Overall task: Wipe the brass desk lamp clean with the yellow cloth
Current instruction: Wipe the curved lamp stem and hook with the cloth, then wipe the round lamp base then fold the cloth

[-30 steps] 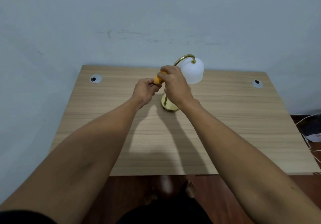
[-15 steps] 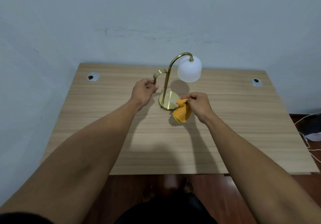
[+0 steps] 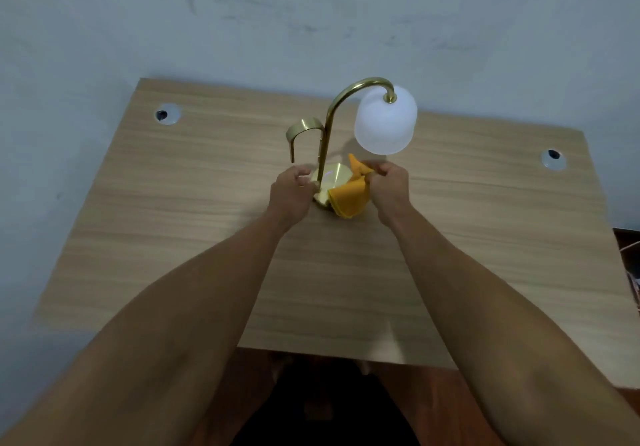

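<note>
The brass desk lamp (image 3: 327, 127) stands upright near the back middle of the wooden desk (image 3: 194, 224), with a curved neck, a white frosted shade (image 3: 385, 121) and a round brass base (image 3: 332, 177). My left hand (image 3: 293, 193) curls around the foot of the stem at the base's left side. My right hand (image 3: 389, 187) pinches the yellow cloth (image 3: 348, 198), which drapes over the right front part of the base. A short brass hook (image 3: 303, 134) branches off left of the stem.
Two round cable grommets sit in the desk top, one at the back left (image 3: 167, 114) and one at the right (image 3: 553, 158). A pale wall stands directly behind the desk. Dark wooden floor and cables show at the far right edge (image 3: 628, 258).
My left hand dropped from the brass hook to the bottom of the stem. My right hand brought the yellow cloth down from the upper stem onto the base.
</note>
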